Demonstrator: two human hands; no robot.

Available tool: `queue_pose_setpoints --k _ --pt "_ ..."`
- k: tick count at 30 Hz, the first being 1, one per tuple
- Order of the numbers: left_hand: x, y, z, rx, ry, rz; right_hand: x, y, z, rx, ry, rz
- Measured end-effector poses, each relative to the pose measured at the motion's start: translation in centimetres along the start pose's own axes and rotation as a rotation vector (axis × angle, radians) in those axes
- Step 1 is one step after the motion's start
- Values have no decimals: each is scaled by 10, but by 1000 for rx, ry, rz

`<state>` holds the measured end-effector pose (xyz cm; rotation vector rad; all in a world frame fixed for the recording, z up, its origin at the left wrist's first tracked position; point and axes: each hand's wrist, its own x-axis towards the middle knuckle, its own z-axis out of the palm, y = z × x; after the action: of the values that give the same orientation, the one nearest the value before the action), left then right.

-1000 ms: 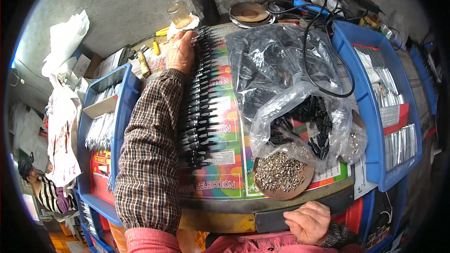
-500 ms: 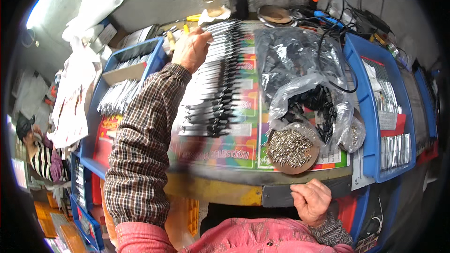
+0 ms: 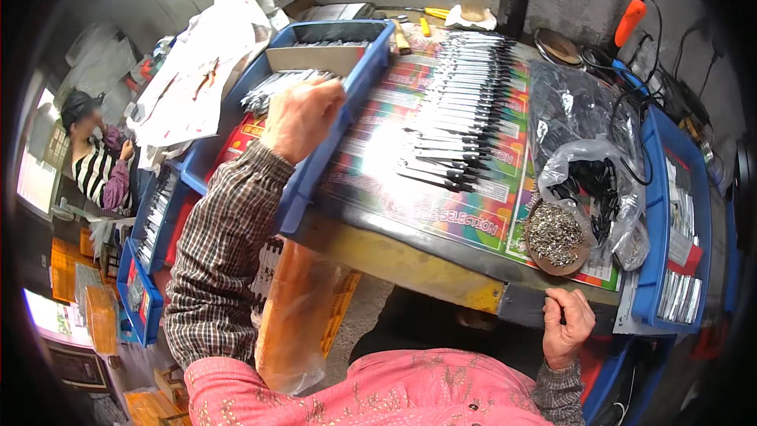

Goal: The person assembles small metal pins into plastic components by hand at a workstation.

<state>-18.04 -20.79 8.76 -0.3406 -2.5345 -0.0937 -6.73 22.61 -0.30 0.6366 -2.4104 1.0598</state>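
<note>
Slim black-handled metal pieces (image 3: pixel 461 110) lie in one long, neatly overlapped row down the middle of the surface (image 3: pixel 410 256), to the right of the left hand (image 3: pixel 303 114) and well beyond the right hand (image 3: pixel 566 323); laid side by side like that, each one can be seen and picked off singly. More of the same silvery pieces (image 3: pixel 276 88) are heaped in the blue plastic bin (image 3: pixel 339 134), right under the left hand. That hand hangs over the bin's near rim with the fingers curled downward; whether it pinches anything I cannot tell, since the knuckles hide the fingertips. The bin sits tilted at the surface's left edge, which seems to bring its contents within easy reach.

The right hand is closed around the near edge of the surface, fingers folded over it, apparently bracing the body while the other arm stretches out. Just beyond it rests a round brown dish of small silver screws (image 3: pixel 554 235), and behind that a clear plastic bag of black parts (image 3: pixel 595 181), its mouth open so the contents stay reachable. A second blue tray (image 3: pixel 678 213) flanks the far right. A colourful printed sheet (image 3: pixel 481 213) covers the surface under the row. Another person in a striped top (image 3: pixel 91 162) sits far off to the left.
</note>
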Motion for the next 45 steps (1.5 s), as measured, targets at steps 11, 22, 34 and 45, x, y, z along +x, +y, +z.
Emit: queue_pose_setpoints --k 11,22,34,45 --pt "-74 -76 8 55 -274 -369 -1 1 9 -41 44 35" --pt "-66 -92 34 139 -299 -297 -2 3 13 -80 64 43" --pt "-47 -92 44 85 -447 -314 2 -6 3 -78 25 28" --pt "-77 -160 79 -104 -1 86 3 -5 -28 -180 30 -108"
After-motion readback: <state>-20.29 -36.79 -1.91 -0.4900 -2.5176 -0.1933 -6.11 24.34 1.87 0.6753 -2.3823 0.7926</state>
